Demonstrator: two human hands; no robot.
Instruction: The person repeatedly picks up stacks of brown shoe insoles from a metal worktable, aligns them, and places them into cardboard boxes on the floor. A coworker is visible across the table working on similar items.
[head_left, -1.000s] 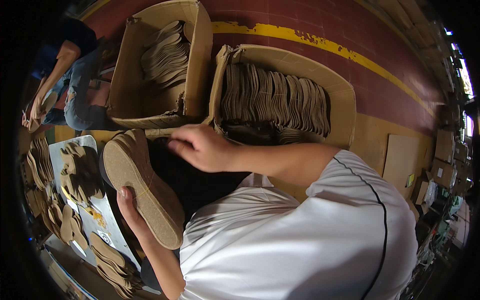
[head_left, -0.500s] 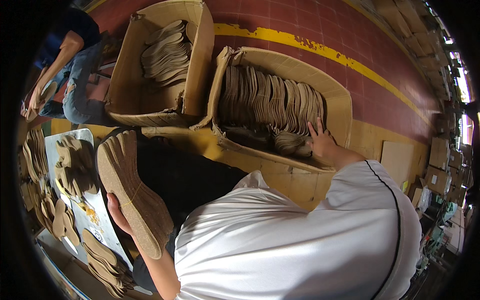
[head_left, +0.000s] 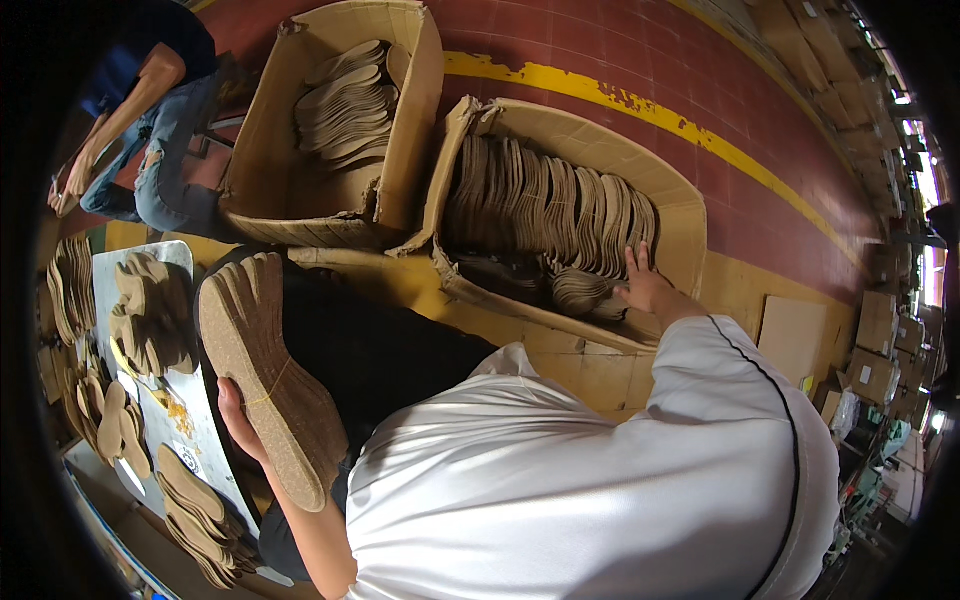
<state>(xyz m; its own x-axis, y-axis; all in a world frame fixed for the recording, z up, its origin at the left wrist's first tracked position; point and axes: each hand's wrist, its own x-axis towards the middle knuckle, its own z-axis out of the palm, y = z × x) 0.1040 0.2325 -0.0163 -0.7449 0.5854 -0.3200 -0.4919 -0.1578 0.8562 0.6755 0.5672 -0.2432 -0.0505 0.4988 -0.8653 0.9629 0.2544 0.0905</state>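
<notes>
My left hand [head_left: 239,420] is closed around a bundle of brown cork insoles [head_left: 267,370], held by a thin yellow rubber band, over my lap. Only part of its fingers shows past the bundle's edge. My right hand [head_left: 646,283] reaches into the right cardboard box [head_left: 685,235]. Its fingers are spread at the near right end of the packed insoles [head_left: 560,205], and it holds nothing. Beside its thumb lies a smaller bundle of insoles [head_left: 582,293] in the same box.
A second cardboard box [head_left: 255,160] with insoles stands left of it. The metal table [head_left: 215,405] on my left carries several insole stacks [head_left: 150,320]. At far left a seated person [head_left: 160,130] handles an insole. Cartons [head_left: 875,350] line the right side.
My right hand has shifted slightly at the end of the insole row, with its fingers still spread. The left hand keeps hold of the bundle. The view has turned a little.
</notes>
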